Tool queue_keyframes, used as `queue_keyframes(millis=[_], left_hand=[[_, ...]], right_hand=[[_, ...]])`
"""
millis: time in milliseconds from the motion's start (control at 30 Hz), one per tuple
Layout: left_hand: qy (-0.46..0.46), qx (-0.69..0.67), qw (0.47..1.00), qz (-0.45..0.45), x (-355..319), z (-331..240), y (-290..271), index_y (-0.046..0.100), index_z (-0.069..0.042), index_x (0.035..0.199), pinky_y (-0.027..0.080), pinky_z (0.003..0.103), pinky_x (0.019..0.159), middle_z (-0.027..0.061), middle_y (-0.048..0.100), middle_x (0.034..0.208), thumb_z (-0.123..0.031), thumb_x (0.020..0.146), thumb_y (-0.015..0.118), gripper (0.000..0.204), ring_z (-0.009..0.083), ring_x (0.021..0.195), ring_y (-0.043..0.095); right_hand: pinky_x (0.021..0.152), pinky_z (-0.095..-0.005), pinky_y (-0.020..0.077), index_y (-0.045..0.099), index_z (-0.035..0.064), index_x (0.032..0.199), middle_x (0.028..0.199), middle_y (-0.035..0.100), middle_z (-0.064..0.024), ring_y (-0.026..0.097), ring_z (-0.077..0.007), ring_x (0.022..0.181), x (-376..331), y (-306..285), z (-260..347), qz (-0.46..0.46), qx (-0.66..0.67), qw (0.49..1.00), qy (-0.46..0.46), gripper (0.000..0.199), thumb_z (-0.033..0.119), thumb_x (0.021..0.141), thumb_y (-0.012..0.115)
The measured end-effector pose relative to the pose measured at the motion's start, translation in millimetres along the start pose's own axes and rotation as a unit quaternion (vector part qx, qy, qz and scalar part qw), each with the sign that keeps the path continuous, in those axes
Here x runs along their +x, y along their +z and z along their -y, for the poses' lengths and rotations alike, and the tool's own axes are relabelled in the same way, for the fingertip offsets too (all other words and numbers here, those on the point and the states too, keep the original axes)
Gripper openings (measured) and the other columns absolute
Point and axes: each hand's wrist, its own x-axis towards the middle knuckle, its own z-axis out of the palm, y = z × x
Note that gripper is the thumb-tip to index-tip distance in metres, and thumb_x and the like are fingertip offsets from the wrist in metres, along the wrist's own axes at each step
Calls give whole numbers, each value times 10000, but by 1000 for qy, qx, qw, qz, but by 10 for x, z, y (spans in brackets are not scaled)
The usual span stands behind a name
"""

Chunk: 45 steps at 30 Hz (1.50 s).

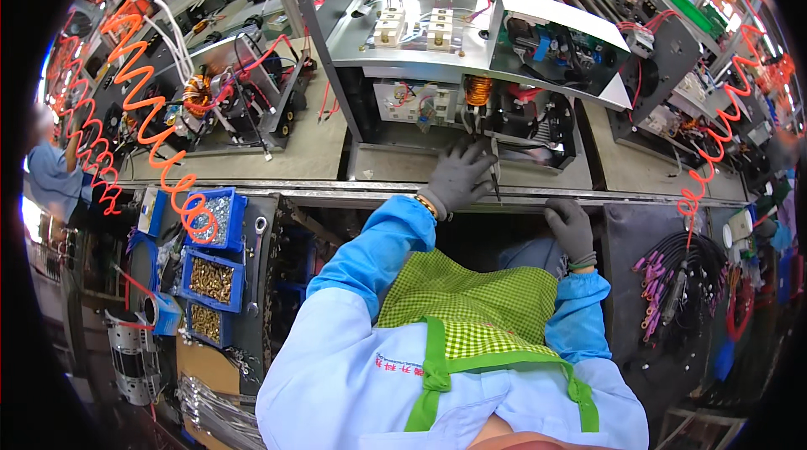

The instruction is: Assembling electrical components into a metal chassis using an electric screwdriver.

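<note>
My left hand (459,176), in a grey glove, reaches to the lower front of a metal equipment chassis (403,62). Its fingers are stretched out and apart, beside a thin dark rod-like piece (496,171) whose kind I cannot make out. Just beyond them are a copper-wound coil (478,90) and a black fan-like unit (551,126) inside the chassis. My right hand (572,225), also gloved in grey, is at the bench's front edge. Its fingers are loosely bent with the thumb apart, and nothing shows in them.
Blue bins (212,278) of brass and silver fasteners stand at left, beside a wrench (256,252). Orange coiled hoses (139,84) hang on both sides. A bundle of black cables (685,278) lies at right. Similar open units (239,101) flank the chassis. Another person (55,168) is at far left.
</note>
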Motion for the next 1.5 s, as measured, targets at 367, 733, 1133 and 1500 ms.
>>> queue_keyframes(millis=[367,733,1133,1500], left_hand=[[-43,-131,990,-9,-478,179,-153,646,-75,947,462,428,875,121,626,1015,-195,799,646,191,346,1015,571],[-381,-158,909,59,229,66,218,634,-7,1057,504,453,778,239,660,965,-474,818,622,525,414,886,626],[-294,-64,953,-25,-112,728,119,612,-22,789,497,468,615,192,647,743,-380,870,563,370,379,642,620],[-35,-127,977,167,893,-103,-679,591,-77,1158,505,450,725,217,645,1002,-295,910,494,344,406,855,635]], right_hand=[[806,-384,492,661,30,954,940,642,-132,611,-314,909,-157,260,75,110,44,993,-2,203,168,808,638],[782,-433,503,542,118,1247,1138,577,-146,606,-347,919,933,414,568,-56,-57,983,-167,438,178,820,618],[776,-416,514,605,179,1184,1118,602,-108,627,-315,903,1721,926,488,65,-116,946,-296,366,235,823,616],[773,-395,518,597,135,1144,1055,629,-120,630,-306,887,1768,1103,362,89,-311,895,-308,310,167,835,583]])
